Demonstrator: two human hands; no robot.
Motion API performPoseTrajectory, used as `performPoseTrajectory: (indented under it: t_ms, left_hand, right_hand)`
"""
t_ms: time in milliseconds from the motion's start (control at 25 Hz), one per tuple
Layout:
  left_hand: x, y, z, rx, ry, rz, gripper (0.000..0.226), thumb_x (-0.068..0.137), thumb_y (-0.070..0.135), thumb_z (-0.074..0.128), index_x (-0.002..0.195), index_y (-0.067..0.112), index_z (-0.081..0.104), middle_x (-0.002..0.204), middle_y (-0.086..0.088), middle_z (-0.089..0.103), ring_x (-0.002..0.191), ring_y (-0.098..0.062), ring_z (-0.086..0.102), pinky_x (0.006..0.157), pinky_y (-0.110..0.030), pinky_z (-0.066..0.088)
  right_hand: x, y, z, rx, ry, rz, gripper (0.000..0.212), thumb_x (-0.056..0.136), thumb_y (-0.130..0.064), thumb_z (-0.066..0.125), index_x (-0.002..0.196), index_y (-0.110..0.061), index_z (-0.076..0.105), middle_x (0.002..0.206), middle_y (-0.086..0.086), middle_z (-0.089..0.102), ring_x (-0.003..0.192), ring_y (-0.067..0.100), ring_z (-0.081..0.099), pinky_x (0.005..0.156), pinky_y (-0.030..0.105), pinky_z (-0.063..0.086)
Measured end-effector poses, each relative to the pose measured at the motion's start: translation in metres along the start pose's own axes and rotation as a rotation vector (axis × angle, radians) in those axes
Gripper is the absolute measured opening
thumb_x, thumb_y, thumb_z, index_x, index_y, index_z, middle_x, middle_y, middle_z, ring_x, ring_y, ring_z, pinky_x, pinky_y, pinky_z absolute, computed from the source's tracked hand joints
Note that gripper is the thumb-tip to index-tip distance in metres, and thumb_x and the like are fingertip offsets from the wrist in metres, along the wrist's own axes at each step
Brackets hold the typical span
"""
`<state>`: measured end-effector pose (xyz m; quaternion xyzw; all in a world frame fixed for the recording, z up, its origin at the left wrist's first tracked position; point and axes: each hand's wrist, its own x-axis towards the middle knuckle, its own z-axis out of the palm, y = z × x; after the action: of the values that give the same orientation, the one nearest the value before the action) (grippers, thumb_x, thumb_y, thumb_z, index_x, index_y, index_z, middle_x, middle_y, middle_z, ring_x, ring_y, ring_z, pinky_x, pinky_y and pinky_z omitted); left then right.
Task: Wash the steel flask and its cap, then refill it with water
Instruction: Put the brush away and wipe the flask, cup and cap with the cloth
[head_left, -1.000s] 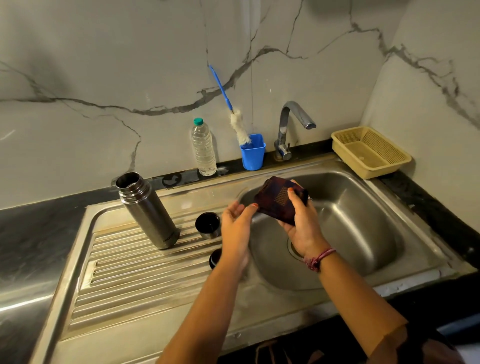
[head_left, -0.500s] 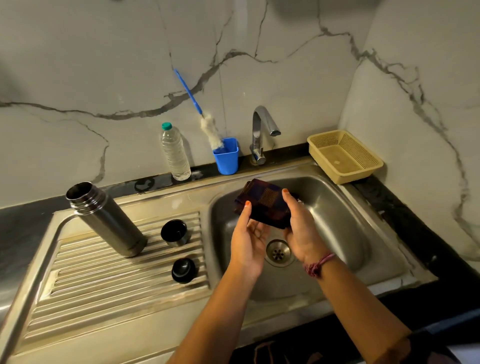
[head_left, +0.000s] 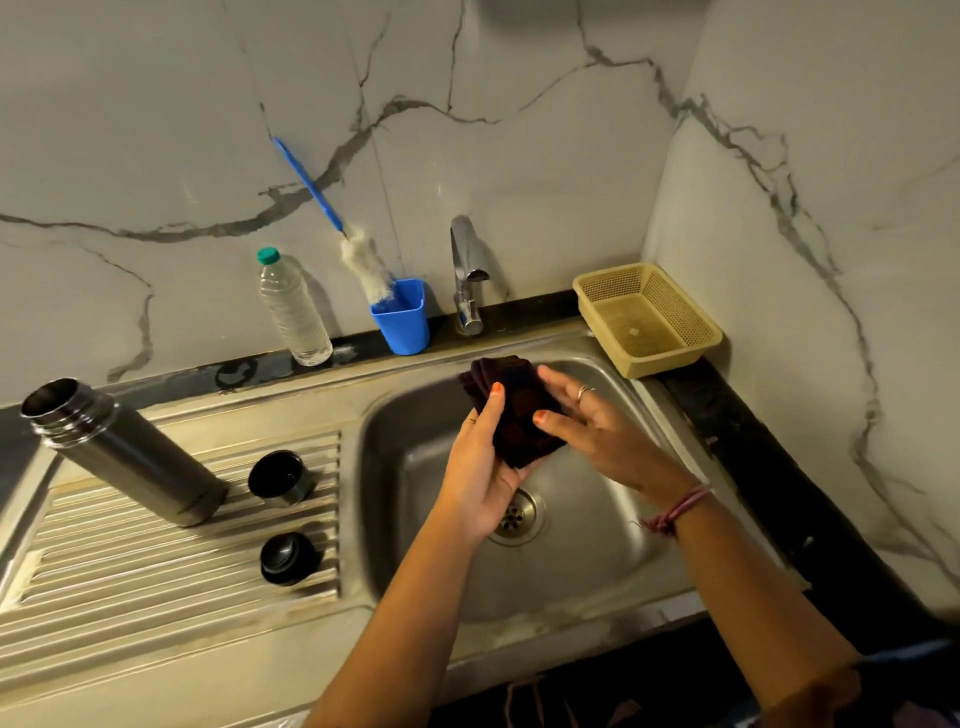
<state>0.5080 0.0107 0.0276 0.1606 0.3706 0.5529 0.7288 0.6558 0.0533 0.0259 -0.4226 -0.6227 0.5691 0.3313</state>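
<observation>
We see the small black stopper (head_left: 288, 558) sitting on the ribbed drain board (head_left: 130, 582), closest to us. A bit further back the cap (head_left: 280, 477) sits there too, its open mouth tipped up. Just beside it stands the steel flask (head_left: 122, 453), with no cap on and its mouth open. We cannot tell if anything is inside it.

Over the sink bowl (head_left: 597, 545) our left hand (head_left: 480, 475) grips a dark cloth (head_left: 511, 410), thumb curled over the front. Our right hand (head_left: 597, 428) pinches the other side of the cloth with thumb and fingers. The flask and cap are well apart from both hands, off to the left.

Further back, the blue cup (head_left: 401, 318) holds a bottle brush (head_left: 358, 260). The plastic bottle (head_left: 292, 307) beside it looks clear; we cannot tell how full it is. The tap (head_left: 467, 275) is behind the bowl. The yellow basket (head_left: 647, 318) sits in the corner
</observation>
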Motion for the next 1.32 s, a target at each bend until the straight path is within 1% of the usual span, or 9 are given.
performPoseTrajectory:
  t_ms: [80,200,280,400,520,720,920,1120,1320]
  left_hand:
    - [0.005,0.001,0.005,0.144,-0.093,0.023,0.045,0.092,0.020,0.060,0.136,0.011,0.053,0.124,-0.014,0.067,0.115,-0.027,0.064,0.091,-0.037,0.057]
    - [0.015,-0.003,0.009,0.461,-0.156,0.104,0.063,0.083,-0.009,0.066,0.138,0.018,0.051,0.120,-0.010,0.068,0.113,-0.023,0.065,0.099,-0.038,0.053]
    - [0.023,-0.012,0.013,0.660,-0.112,0.183,0.076,0.078,-0.008,0.073,0.142,0.022,0.046,0.121,-0.009,0.068,0.117,-0.021,0.063,0.105,-0.041,0.047]
    - [0.029,-0.018,0.021,0.798,-0.121,0.252,0.078,0.077,-0.004,0.077,0.137,0.034,0.044,0.119,0.001,0.069,0.116,-0.010,0.062,0.102,-0.029,0.048]
    - [0.036,-0.015,0.027,0.885,-0.127,0.264,0.077,0.081,-0.006,0.071,0.142,0.030,0.041,0.117,0.002,0.069,0.111,-0.007,0.064,0.097,-0.025,0.051]
    - [0.051,-0.003,0.020,0.339,-0.013,0.151,0.048,0.086,-0.013,0.054,0.128,0.010,0.058,0.111,-0.010,0.070,0.102,-0.024,0.067,0.083,-0.032,0.059]
    - [0.072,-0.015,0.000,0.053,0.067,-0.026,0.036,0.076,0.006,0.065,0.110,0.016,0.065,0.100,-0.008,0.069,0.081,-0.015,0.063,0.066,-0.023,0.054]
    - [0.097,-0.044,-0.014,-0.117,0.274,-0.236,0.012,0.083,0.009,0.064,0.094,0.008,0.058,0.083,-0.011,0.063,0.063,-0.014,0.049,0.067,-0.023,0.040]
    - [0.110,-0.048,-0.013,-0.283,0.234,-0.211,0.021,0.073,0.003,0.066,0.091,0.006,0.054,0.094,-0.015,0.062,0.070,-0.013,0.045,0.051,-0.018,0.047]
  right_hand:
    - [-0.001,0.007,-0.004,0.071,-0.002,0.047,0.053,0.096,-0.024,0.053,0.143,-0.033,0.031,0.131,-0.021,0.050,0.116,-0.012,0.047,0.098,0.014,0.041]
    - [-0.001,0.020,-0.010,0.165,0.004,0.081,0.057,0.093,-0.050,0.046,0.146,-0.034,0.031,0.136,-0.012,0.051,0.129,0.003,0.044,0.110,0.032,0.035]
    - [0.000,0.029,-0.016,0.238,-0.002,0.075,0.058,0.089,-0.057,0.040,0.143,-0.034,0.038,0.140,-0.007,0.051,0.132,0.008,0.043,0.113,0.039,0.030]
    - [0.002,0.033,-0.024,0.408,0.055,0.073,0.054,0.095,-0.055,0.035,0.138,-0.025,0.046,0.136,0.002,0.055,0.129,0.016,0.048,0.114,0.044,0.030]
    - [0.004,0.031,-0.035,0.575,0.112,0.071,0.044,0.100,-0.047,0.030,0.132,-0.024,0.051,0.131,0.008,0.059,0.125,0.022,0.053,0.108,0.045,0.037]
    - [0.009,0.035,-0.063,0.813,0.223,0.144,0.037,0.096,-0.030,0.051,0.129,-0.013,0.054,0.125,0.013,0.062,0.112,0.026,0.063,0.087,0.042,0.053]
    - [0.021,0.037,-0.079,0.574,0.383,0.225,0.038,0.087,0.000,0.059,0.124,-0.011,0.055,0.109,0.011,0.069,0.087,0.019,0.070,0.058,0.029,0.056]
    - [0.028,0.032,-0.087,0.307,0.348,0.101,0.053,0.085,0.008,0.058,0.118,-0.033,0.053,0.101,0.015,0.070,0.092,0.024,0.070,0.072,0.038,0.059]
    - [0.027,0.036,-0.091,0.199,0.337,0.027,0.041,0.089,0.006,0.055,0.117,-0.023,0.062,0.123,0.008,0.061,0.107,0.015,0.063,0.075,0.027,0.058]
